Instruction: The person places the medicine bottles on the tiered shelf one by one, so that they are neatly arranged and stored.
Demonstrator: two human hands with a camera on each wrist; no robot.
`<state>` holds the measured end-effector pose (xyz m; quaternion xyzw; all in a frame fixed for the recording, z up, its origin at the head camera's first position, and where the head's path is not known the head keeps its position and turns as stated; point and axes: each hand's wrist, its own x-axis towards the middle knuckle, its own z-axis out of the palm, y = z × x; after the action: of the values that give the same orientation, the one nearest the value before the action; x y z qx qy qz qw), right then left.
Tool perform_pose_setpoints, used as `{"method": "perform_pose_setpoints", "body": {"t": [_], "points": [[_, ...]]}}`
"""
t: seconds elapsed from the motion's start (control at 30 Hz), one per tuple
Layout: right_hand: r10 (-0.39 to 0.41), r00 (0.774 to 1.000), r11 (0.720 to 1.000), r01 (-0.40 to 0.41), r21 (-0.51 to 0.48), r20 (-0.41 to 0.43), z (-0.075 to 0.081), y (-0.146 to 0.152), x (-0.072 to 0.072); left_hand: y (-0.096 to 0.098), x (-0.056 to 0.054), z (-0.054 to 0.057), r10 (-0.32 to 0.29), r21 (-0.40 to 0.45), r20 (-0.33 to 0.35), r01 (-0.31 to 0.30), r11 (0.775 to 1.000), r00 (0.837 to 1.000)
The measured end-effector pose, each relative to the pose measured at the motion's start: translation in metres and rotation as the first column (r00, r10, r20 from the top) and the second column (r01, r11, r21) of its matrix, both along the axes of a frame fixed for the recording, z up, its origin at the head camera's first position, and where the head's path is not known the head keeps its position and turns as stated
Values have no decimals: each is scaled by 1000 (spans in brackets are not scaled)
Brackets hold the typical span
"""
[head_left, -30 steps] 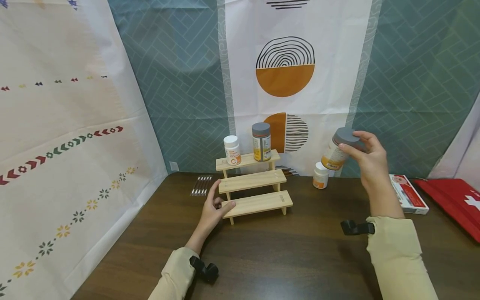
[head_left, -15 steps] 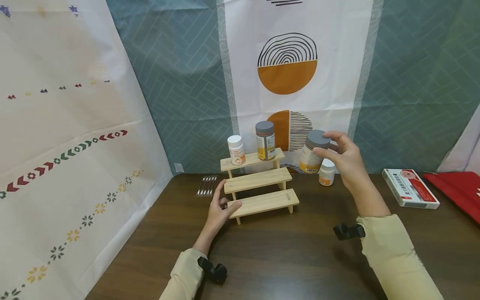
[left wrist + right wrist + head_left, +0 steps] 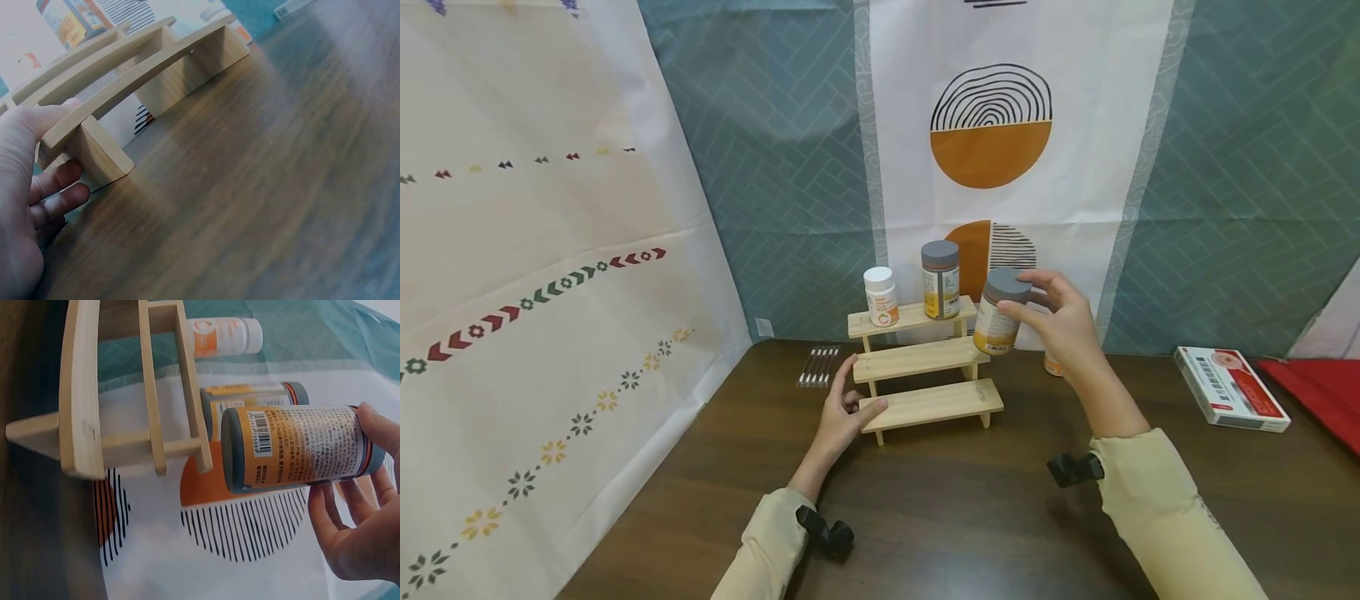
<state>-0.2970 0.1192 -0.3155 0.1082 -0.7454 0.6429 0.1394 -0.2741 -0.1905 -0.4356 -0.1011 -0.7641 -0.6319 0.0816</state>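
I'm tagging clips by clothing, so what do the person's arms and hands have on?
The left sleeve and right sleeve are pale yellow and loose, ending short of the hands. Each has a small black device at its end, with no cable in sight. The left hand and right hand are bare: no gloves or rings show.

Teal cloth (image 3: pixel 775 167) with a faint herringbone pattern covers the back, split by a white panel (image 3: pixel 1097 100) printed with orange half-circles (image 3: pixel 992 157) and black lines. On the left hangs a cream cloth (image 3: pixel 550 325) with rows of coloured motifs; paler fabric (image 3: pixel 1333 321) shows far right. The surface (image 3: pixel 970 500) is dark brown wood grain, softly shiny nearest the camera
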Motion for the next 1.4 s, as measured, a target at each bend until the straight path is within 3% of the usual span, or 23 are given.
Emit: {"method": "perform_pose_setpoints", "body": {"t": [0.2,0.47,0.7,0.93,1.13,1.4], "points": [[28,999,1000,-28,-11,-16,3,-22,-4,0,6,8,7,-16,-1,-7,1000,1000],[77,997,997,-77,-16,-30,-2,-57,-13,1,7,7,-8,-5,9,8,1000,1000],[111,994,993,-112,-31,-6,-5,-93,-17,0,8,6,19,-17,19,-19,1000,1000],[160,987,987,-160,-5,-3,-13,-118,-16,-4,-11,-15,25,-35,-1,-25,999,1000],[169,986,985,-169,16,-3,-21,-129,-22,-2,-14,-19,25,-37,-38,-26,999,999],[185,983,977,-186,103,16,-21,-137,-27,-5,-15,-24,15,-43,-127,-21,999,992]]}}
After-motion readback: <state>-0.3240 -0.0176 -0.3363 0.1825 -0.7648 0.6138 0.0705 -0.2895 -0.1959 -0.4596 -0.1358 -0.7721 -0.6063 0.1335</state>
